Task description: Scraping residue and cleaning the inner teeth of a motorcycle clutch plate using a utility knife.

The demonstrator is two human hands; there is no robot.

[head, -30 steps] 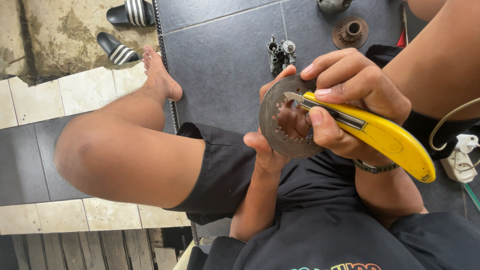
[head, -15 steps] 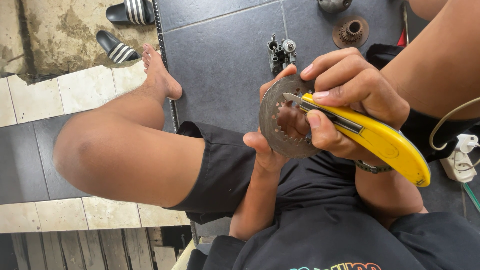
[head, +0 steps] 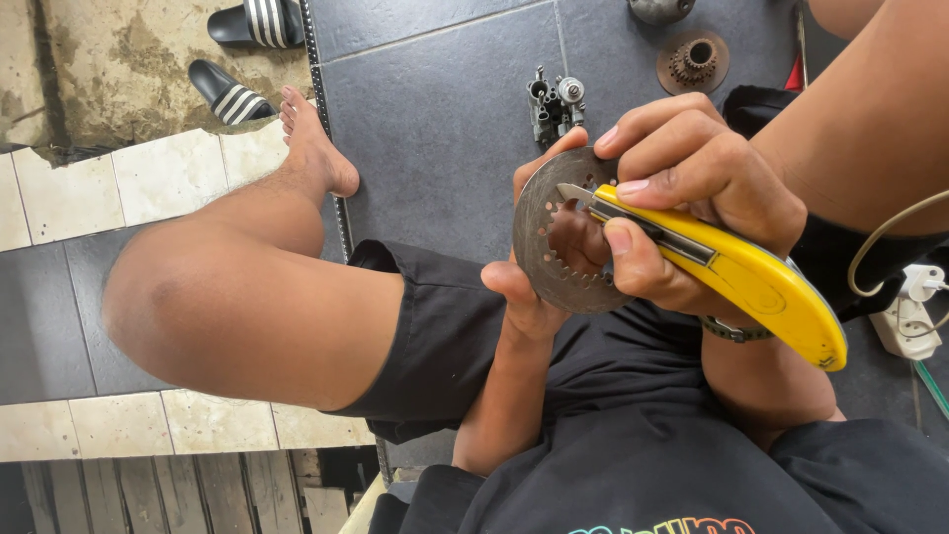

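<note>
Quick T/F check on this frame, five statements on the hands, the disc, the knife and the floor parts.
1. The left hand holds a toothed metal disc. True.
2. The right hand grips a red screwdriver. False: it grips a yellow utility knife.
3. The knife's blade tip rests at the disc's inner toothed edge. True.
4. The disc lies flat on the floor. False: it is held up above the lap.
5. A small grey carburettor-like part stands on the dark floor tile beyond the hands. True.
</note>
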